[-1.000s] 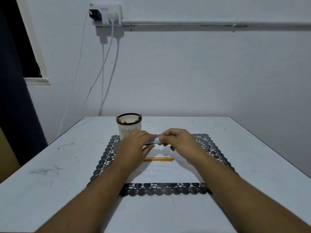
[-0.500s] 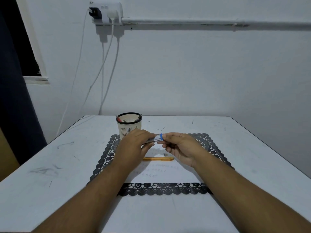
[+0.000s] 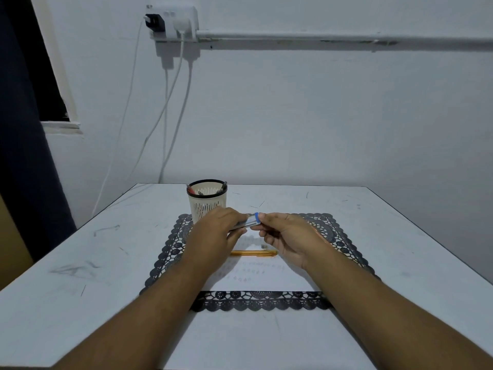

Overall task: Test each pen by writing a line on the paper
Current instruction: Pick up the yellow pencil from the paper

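Note:
My left hand (image 3: 217, 231) grips a silvery pen (image 3: 246, 223) with a blue end, held level above the paper. My right hand (image 3: 286, 237) pinches that blue end with thumb and fingertips. Below the hands an orange pen (image 3: 253, 253) lies crosswise on the white paper (image 3: 262, 279), which carries a few rows of faint scribbles. The paper rests on a black lace placemat (image 3: 266, 301). A cream pen cup (image 3: 207, 201) with a black rim stands behind my left hand and holds several pens.
The white table (image 3: 80, 263) is scuffed with pencil marks; its edges slope away on the left and right. White cables (image 3: 165, 116) hang from a wall socket behind the cup. A dark curtain (image 3: 24, 156) hangs at the far left.
My hands have drawn slightly apart along the pen, uncovering its blue end, which my right fingers now pinch. The orange pen and cup have not moved.

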